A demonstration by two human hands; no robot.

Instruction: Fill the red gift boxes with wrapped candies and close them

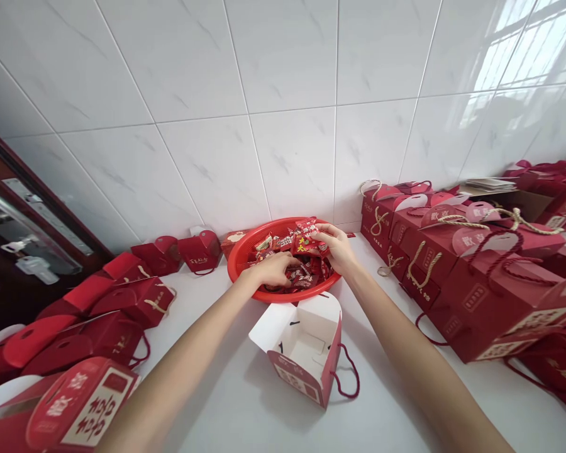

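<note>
A red plastic basket (238,261) stands against the wall, filled with red snack packets (304,277). My left hand (276,269) reaches over its near side with curled fingers among the packets; the fingertips are partly hidden, so what they grip cannot be made out. At the basket's right side, my right hand (334,244) is closed on a red snack packet (305,236) with yellow and white lettering, lifted above the others. Just in front of the basket, between my forearms, sits an open red gift box (302,371). Its white inside shows no packets, and a dark red cord handle hangs on its right.
Several red gift boxes (117,302) line the left side of the white tabletop (207,390). More boxes with cord handles (476,277) are stacked on the right. A tiled wall (292,157) rises behind. Keys (35,261) hang from a dark door at left.
</note>
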